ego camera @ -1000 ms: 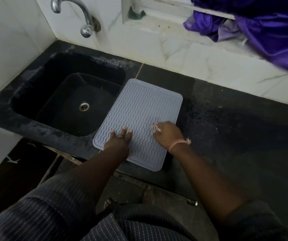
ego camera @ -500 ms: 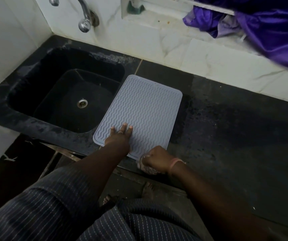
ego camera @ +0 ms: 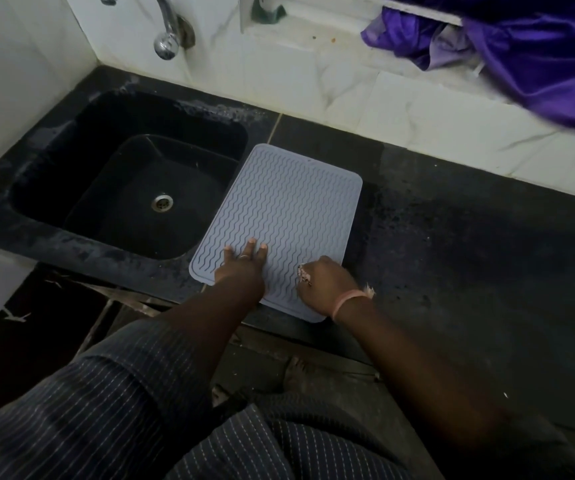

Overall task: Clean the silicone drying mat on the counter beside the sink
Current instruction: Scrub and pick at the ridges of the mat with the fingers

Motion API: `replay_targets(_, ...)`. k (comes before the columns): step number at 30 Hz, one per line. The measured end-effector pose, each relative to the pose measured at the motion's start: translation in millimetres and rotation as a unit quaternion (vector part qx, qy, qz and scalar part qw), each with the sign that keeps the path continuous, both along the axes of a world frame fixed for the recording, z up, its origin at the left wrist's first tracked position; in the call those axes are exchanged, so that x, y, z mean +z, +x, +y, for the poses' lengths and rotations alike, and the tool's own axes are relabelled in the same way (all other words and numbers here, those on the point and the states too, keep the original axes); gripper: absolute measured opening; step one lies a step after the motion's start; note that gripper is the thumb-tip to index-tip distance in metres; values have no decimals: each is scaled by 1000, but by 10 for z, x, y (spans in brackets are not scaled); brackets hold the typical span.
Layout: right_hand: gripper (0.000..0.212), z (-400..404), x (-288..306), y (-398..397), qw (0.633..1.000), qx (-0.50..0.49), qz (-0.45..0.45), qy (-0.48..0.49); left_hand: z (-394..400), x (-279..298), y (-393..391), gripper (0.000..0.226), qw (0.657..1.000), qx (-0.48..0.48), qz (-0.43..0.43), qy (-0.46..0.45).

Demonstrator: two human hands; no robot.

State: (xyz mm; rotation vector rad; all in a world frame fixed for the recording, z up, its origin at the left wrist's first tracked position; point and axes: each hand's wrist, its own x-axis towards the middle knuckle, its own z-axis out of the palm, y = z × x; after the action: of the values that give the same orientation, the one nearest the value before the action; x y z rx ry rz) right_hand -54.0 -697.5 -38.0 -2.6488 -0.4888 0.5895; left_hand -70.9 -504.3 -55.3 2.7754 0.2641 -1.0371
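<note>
Right hand [ego camera: 326, 284] curls shut on a pale scrubber [ego camera: 302, 274] at the mat's [ego camera: 289, 209] near right edge; left hand [ego camera: 242, 268] presses flat, fingers spread; the mat lies on the counter [ego camera: 452, 254] beside the sink [ego camera: 133, 188]; best scrub along the ridges, holding the mat pinned.

Dim, soft focus, wide-angle edge warp

Grey wavy-ridged mat [ego camera: 286, 216], black counter [ego camera: 469, 258] and sink [ego camera: 71, 161], purple cloth [ego camera: 539, 50], pinstriped dark sleeve [ego camera: 81, 410].
</note>
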Motion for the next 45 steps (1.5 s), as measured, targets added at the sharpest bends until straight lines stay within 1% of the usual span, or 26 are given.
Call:
replay_targets(1,32,18,-12,-53,1000,2,16,0,-2,-12,2,104,1000,2,5,3)
replay_targets(4,34,10,-5,-301,995,-13,85,43,-6,-55,10,105,1000,1,3,11)
replay_targets(7,34,-27,38,-398,974,-59,194,97,2,-63,17,100,1000,4,3,5)
replay_targets(9,28,-96,125,-301,954,-19,291,69,1,-76,7,99,1000,5,7,2)
replay_targets(10,23,-139,178,-246,948,10,315,40,4,-80,1,100,1000,5,7,2)
replay_targets(11,21,-191,208,-190,946,18,323,33,6,-81,-3,101,1000,5,5,5)
replay_targets(12,19,-236,238,-143,947,1,316,50,11,-77,0,100,1000,5,1,7)
replay_targets(14,20,-263,208,-74,953,-77,272,112,6,-61,13,97,1000,6,0,5)
replay_targets(16,26,-220,86,-48,959,-142,185,160,2,-46,14,96,1000,9,6,2)
replay_targets(18,27,-149,-4,-32,975,-143,88,143,4,-42,10,99,1000,8,7,2)
replay_targets(20,44,-52,-97,-78,988,-111,41,98,13,-25,5,100,1000,1,3,4)
replay_targets(21,45,-1,-108,-125,990,-108,26,86,18,-11,-3,100,1000,-2,1,5)
replay_targets(22,38,48,-107,-186,990,-113,13,85,23,-3,-8,99,1000,-3,-2,4)
replay_targets(23,24,80,-111,-248,989,-112,7,98,31,3,-18,98,1000,-3,-5,3)
replay_targets(24,19,103,-105,-321,988,-106,15,108,38,3,-25,97,1000,-4,-9,2)
replay_targets(26,30,108,-60,-452,990,-79,51,108,54,-15,-24,97,1000,-8,-17,-1)
replay_targets(29,40,68,134,-441,983,-2,165,75,59,-15,-26,99,1000,-18,-24,-4)
replay_targets(31,37,79,242,-298,973,36,215,75,72,-8,-58,97,999,-20,-38,-12)
replay_targets(32,33,101,266,-185,973,29,204,102,86,-18,-74,95,998,-18,-53,-21)
replay_targets(34,20,139,206,78,980,-32,117,158,148,-64,-127,93,995,7,-84,-50)
replay_targets(35,17,159,150,208,981,-60,75,168,180,-90,-160,93,994,25,-93,-61)
replay_targets(37,40,207,49,397,990,-74,21,119,223,-132,-231,92,991,49,-104,-65)
replay_targets(39,49,256,-36,461,997,-58,7,53,238,-150,-263,85,989,57,-117,-65)
replay_targets(41,49,295,-97,421,999,-44,9,31,247,-153,-255,81,988,58,-133,-59)
replay_targets(43,38,338,-95,282,999,-13,21,25,264,-162,-228,80,987,54,-142,-51)
replay_targets(45,17,368,-59,56,999,26,38,27,276,-167,-216,81,988,44,-143,-40)
